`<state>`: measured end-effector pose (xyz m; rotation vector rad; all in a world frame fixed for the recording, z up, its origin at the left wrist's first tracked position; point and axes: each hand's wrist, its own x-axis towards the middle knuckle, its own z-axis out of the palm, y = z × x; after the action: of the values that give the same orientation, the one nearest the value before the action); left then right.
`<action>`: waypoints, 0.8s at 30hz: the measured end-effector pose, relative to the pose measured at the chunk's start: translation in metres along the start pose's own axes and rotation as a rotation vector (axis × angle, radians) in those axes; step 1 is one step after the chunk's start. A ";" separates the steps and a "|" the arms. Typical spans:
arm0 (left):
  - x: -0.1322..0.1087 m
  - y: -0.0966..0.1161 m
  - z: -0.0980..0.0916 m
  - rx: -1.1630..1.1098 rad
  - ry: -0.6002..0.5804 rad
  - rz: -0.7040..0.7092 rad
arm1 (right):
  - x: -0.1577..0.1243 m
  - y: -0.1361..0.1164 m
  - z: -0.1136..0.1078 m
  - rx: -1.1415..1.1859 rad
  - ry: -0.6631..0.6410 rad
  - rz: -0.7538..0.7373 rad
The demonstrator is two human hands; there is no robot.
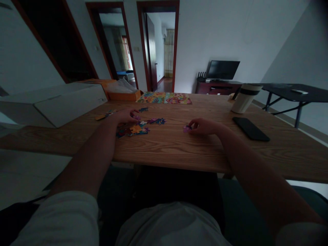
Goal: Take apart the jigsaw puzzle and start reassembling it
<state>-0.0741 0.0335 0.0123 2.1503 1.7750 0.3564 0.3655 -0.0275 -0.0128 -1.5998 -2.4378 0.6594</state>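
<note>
Over the loose puzzle pieces (135,129) on the wooden table, my left hand (125,117) has its fingers curled on a purple puzzle piece (137,117). Some of the pile lies hidden behind that hand and forearm. To the right, apart from the pile, my right hand (203,126) pinches another purple puzzle piece (186,129) at the tabletop. Its thumb and index finger are at the right edge of this piece. Orange, blue and red show among the pieces in the heap.
A colourful printed sheet (165,98) lies at the table's far edge. At left stand a white box (71,102) and an orange box (123,95) with clear plastic. A black phone (250,128) and a pale tumbler (244,99) are on the right.
</note>
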 end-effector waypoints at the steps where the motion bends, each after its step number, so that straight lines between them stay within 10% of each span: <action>1: 0.000 0.001 0.001 -0.018 0.043 -0.001 | 0.000 0.000 0.000 -0.004 0.001 0.000; 8: -0.008 0.056 0.008 -0.207 0.223 0.159 | -0.002 -0.006 -0.003 -0.022 -0.012 -0.034; 16: -0.021 0.173 0.053 -0.248 -0.079 0.530 | -0.002 -0.007 -0.005 -0.028 -0.021 -0.032; 24: -0.009 0.175 0.090 -0.109 -0.076 0.467 | -0.003 -0.011 -0.007 -0.042 -0.029 -0.023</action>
<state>0.1169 -0.0138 0.0012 2.4444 1.1695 0.4617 0.3605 -0.0322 -0.0011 -1.5854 -2.5034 0.6362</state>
